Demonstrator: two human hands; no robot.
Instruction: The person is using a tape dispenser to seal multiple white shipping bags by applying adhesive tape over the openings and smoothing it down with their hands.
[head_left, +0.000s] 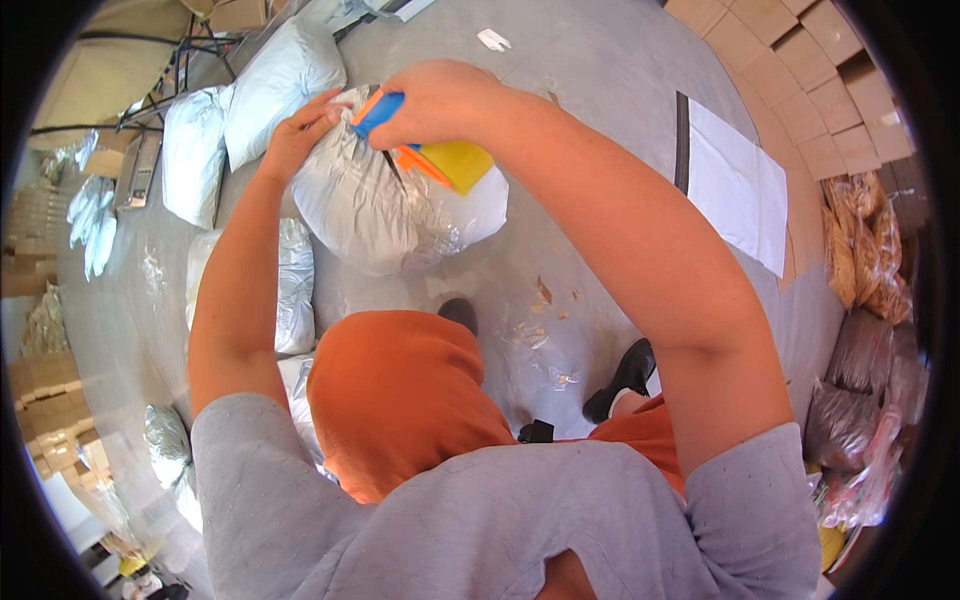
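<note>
A stuffed white plastic bag (352, 202) stands on the floor in front of me, its upper part creased and gathered. At its top left edge, the fingertips and thumb of my left hand (300, 135) pinch the plastic. My right hand (435, 101) grips a blue and orange tape dispenser (381, 112) against the top of the bag. A yellow part, apparently the tape roll (461, 166), shows below that hand. Some clear, shiny film lies over the bag's right side. The dispenser's front end is partly covered by my fingers.
Filled white bags (285, 82) lie at the upper left. Another packed bag (295, 285) is beside my left arm. A flat white mailer with a black edge (735, 180) lies at right, before stacked cardboard boxes (810, 82). Torn scraps (536, 330) litter the floor.
</note>
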